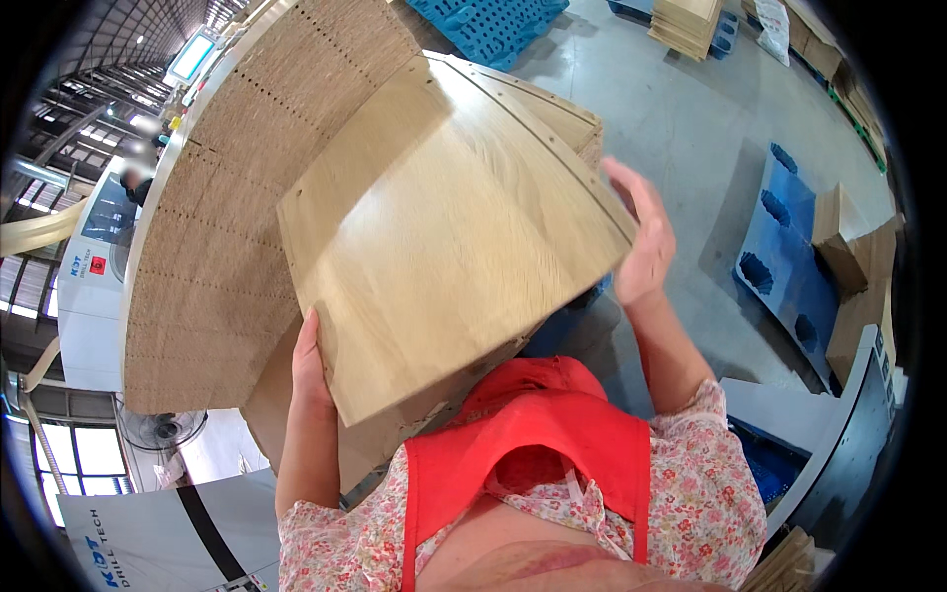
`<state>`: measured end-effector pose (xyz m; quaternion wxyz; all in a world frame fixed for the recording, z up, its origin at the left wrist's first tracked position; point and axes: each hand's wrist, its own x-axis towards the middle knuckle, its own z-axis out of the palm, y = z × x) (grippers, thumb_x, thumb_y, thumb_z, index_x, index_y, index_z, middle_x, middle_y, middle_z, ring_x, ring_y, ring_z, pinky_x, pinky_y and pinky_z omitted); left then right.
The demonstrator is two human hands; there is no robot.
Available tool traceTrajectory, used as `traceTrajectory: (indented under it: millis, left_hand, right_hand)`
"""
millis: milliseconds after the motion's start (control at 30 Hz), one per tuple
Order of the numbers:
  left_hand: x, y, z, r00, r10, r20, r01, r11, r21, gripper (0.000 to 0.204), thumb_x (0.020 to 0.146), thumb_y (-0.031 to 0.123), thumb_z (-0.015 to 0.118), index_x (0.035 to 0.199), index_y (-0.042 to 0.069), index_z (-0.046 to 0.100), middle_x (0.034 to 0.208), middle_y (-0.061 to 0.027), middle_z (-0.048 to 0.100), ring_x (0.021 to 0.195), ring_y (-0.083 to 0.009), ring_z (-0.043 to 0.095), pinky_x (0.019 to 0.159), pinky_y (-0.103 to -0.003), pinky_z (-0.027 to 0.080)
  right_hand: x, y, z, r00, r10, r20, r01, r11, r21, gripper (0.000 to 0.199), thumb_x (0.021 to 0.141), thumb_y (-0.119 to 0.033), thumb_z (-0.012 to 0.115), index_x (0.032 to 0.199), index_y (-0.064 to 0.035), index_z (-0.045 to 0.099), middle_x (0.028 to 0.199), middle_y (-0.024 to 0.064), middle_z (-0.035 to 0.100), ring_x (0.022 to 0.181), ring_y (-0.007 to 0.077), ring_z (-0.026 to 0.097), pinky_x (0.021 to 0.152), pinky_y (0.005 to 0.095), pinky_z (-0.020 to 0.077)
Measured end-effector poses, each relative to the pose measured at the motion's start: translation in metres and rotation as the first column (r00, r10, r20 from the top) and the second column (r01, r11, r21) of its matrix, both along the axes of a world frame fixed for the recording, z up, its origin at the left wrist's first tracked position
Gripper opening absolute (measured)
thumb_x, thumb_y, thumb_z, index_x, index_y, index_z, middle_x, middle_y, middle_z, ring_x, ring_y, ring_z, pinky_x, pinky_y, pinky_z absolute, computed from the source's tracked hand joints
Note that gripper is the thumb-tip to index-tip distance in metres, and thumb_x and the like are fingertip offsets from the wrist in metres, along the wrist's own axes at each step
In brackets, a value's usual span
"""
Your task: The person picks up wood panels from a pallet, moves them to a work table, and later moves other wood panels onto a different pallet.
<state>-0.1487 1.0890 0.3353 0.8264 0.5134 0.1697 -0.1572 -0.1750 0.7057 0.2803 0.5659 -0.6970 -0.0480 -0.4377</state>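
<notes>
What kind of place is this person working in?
Most likely a furniture or wood-panel workshop. The hands hold a wood-grain panel over a stack of drilled boards, with blue plastic pallets on a concrete floor and a white machine alongside.

Both forearms rise from the lower edge, bare below short sleeves. The left hand [308, 370] curls its fingers in a grip at mid-frame. The right hand [643, 235] is raised higher, palm flat, fingers extended upward.

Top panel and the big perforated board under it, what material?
Top panel: apparently wood-grain laminated board, semi-gloss, judging by the glare and drilled edge holes. Perforated board: looks like raw particleboard, matte and speckled, with rows of holes.
</notes>
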Motion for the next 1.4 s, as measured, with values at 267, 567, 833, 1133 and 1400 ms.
traceTrajectory:
  millis: [267, 567, 833, 1133, 1400]
  left_hand:
    - [0.053, -0.039, -0.009, 0.996, 0.039, 0.083, -0.044, 0.997, 0.066, 0.046, 0.098, 0.033, 0.043, 0.132, 0.003, 0.042, 0.127, -0.0118, 0.054, 0.111, -0.0260, 0.056, 0.096, -0.039, 0.046]
    - [0.071, -0.052, -0.011, 0.994, 0.028, 0.109, -0.034, 0.998, 0.052, 0.047, 0.099, 0.035, 0.041, 0.132, 0.002, 0.042, 0.128, -0.0114, 0.052, 0.113, -0.0262, 0.054, 0.096, -0.040, 0.045]
    - [0.069, -0.060, -0.006, 0.991, 0.066, 0.119, -0.068, 0.998, 0.015, 0.049, 0.100, 0.036, 0.035, 0.134, 0.001, 0.038, 0.131, -0.0129, 0.049, 0.117, -0.0267, 0.051, 0.100, -0.040, 0.042]
    - [-0.003, -0.076, -0.056, 0.473, -0.332, 0.816, -0.316, 0.800, 0.510, 0.101, 0.084, 0.039, 0.063, 0.147, 0.004, -0.008, 0.152, -0.0156, 0.009, 0.139, -0.0296, 0.020, 0.112, -0.041, 0.021]
    - [0.000, -0.079, -0.075, 0.495, -0.432, 0.754, -0.438, 0.625, 0.646, 0.114, 0.076, 0.026, 0.074, 0.146, 0.002, -0.013, 0.154, -0.0162, -0.004, 0.141, -0.0280, 0.011, 0.113, -0.040, 0.016]
  right_hand:
    - [0.083, -0.039, 0.010, 0.991, -0.082, -0.105, 0.073, 0.993, -0.091, 0.049, 0.100, -0.034, 0.028, 0.119, 0.0006, 0.058, 0.124, 0.0177, 0.058, 0.122, 0.0300, 0.050, 0.101, 0.0350, 0.0358]
    - [0.132, -0.067, 0.010, 0.925, 0.157, -0.346, -0.162, 0.987, 0.015, 0.060, 0.098, -0.046, 0.033, 0.115, 0.0047, 0.060, 0.120, 0.0195, 0.060, 0.115, 0.0262, 0.055, 0.099, 0.0332, 0.0376]
    - [0.138, -0.065, 0.008, 0.943, 0.138, -0.303, -0.124, 0.990, 0.066, 0.062, 0.096, -0.049, 0.036, 0.113, 0.0047, 0.062, 0.116, 0.0141, 0.063, 0.109, 0.0228, 0.056, 0.099, 0.0315, 0.0373]
    - [0.145, -0.061, -0.028, 0.999, 0.042, -0.012, -0.038, 0.972, 0.231, 0.060, 0.098, -0.045, 0.034, 0.112, 0.0066, 0.061, 0.108, 0.0130, 0.064, 0.103, 0.0218, 0.056, 0.097, 0.0327, 0.0392]
    - [0.161, -0.067, -0.033, 0.988, -0.148, -0.050, 0.151, 0.986, 0.067, 0.050, 0.097, -0.040, 0.043, 0.115, 0.0035, 0.061, 0.102, 0.0125, 0.066, 0.098, 0.0195, 0.058, 0.092, 0.0313, 0.0423]
